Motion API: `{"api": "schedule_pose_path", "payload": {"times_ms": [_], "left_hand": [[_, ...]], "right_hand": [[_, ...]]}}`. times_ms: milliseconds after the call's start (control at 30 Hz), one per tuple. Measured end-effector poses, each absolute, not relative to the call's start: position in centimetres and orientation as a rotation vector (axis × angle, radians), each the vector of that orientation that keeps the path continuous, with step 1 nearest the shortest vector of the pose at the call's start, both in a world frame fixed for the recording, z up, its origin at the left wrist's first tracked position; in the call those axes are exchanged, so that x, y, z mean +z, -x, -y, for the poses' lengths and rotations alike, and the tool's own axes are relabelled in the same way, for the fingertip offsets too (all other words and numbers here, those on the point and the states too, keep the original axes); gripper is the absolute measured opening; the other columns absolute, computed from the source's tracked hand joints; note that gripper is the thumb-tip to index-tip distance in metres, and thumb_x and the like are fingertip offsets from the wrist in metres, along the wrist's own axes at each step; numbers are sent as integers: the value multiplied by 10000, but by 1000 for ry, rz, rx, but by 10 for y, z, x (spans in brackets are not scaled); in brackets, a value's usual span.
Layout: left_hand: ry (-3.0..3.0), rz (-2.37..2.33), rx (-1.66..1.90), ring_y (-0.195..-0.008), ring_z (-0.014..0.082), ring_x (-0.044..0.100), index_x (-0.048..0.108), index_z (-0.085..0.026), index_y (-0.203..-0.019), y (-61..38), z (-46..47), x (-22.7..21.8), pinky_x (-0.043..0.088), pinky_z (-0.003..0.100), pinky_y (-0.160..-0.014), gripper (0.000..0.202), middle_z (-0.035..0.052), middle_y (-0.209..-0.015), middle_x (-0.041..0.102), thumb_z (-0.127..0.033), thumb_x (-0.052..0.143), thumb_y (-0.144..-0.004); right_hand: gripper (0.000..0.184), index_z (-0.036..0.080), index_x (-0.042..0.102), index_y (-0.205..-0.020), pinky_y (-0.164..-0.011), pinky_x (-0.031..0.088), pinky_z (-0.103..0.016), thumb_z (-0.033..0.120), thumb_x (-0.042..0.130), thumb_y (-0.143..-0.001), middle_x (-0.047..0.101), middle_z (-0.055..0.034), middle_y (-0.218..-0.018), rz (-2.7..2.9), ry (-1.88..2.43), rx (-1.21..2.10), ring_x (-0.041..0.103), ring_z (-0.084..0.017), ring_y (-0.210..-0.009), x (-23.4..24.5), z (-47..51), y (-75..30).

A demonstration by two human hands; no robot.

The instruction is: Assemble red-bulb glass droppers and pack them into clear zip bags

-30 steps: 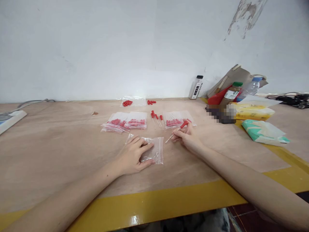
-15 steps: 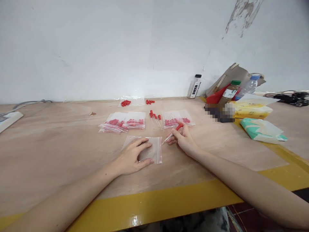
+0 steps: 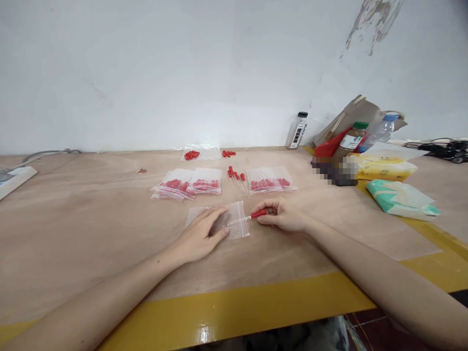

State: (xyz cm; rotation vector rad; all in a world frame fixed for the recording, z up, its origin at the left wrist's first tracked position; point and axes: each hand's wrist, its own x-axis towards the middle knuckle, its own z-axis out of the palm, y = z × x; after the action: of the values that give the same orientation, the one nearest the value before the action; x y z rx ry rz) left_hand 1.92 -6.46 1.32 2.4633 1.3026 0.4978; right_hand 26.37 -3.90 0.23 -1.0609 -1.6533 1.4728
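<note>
My left hand lies flat on a small clear zip bag on the wooden table, fingers spread over it. My right hand pinches the red bulb of a glass dropper. The dropper lies nearly level, and its clear tip points left into the bag's open end. Three loose droppers with red bulbs lie just beyond the bag. Filled bags of droppers sit to their left, and another filled bag to their right.
Loose red bulbs and a bag with red bulbs lie near the wall. Bottles, a brown paper bag and tissue packs crowd the right side. A white power strip sits far left. A yellow strip marks the table's near edge.
My right hand has swung the dropper down from a steep slant to nearly level and moved it left, so its tip now enters the bag. My left hand stays on the bag.
</note>
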Motion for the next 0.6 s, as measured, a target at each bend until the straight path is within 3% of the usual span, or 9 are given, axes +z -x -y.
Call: {"api": "schedule_pose_path", "payload": {"times_ms": [100,267,433,600], "left_hand": [[-2495,-1241,425,-1257,224,334,444,-209,-1251,-15,61,14,292,414,-1024,441,64,-1353,403,-406,393,-860],[-2514,-1210,498,-1248,216,355,445,-207,-1264,-13,56,8,294,409,-1027,464,62,-1338,427,-428,394,-860],[-2510,-1176,565,-1240,212,368,435,-207,-1275,-18,57,2,300,399,-1025,467,66,-1348,413,-428,386,-866],[-2457,-1179,572,-1212,225,396,459,-222,-1248,-20,60,9,336,398,-997,446,63,-1340,420,-437,389,-864]], "right_hand": [[254,157,588,-835,-670,457,-249,226,696,-616,640,-23,-802,1697,962,1434,585,-108,-729,-1,37,-260],[207,162,542,-777,-680,448,-261,278,675,-669,592,-27,-816,1766,764,1315,555,-104,-732,-4,39,-244],[220,181,460,-829,-585,451,-236,326,606,-751,540,30,-690,1785,649,1539,543,-79,-611,-1,47,-235],[237,172,472,-796,-645,455,-232,309,648,-713,566,17,-764,1694,669,1566,555,-78,-694,-7,43,-236]]}}
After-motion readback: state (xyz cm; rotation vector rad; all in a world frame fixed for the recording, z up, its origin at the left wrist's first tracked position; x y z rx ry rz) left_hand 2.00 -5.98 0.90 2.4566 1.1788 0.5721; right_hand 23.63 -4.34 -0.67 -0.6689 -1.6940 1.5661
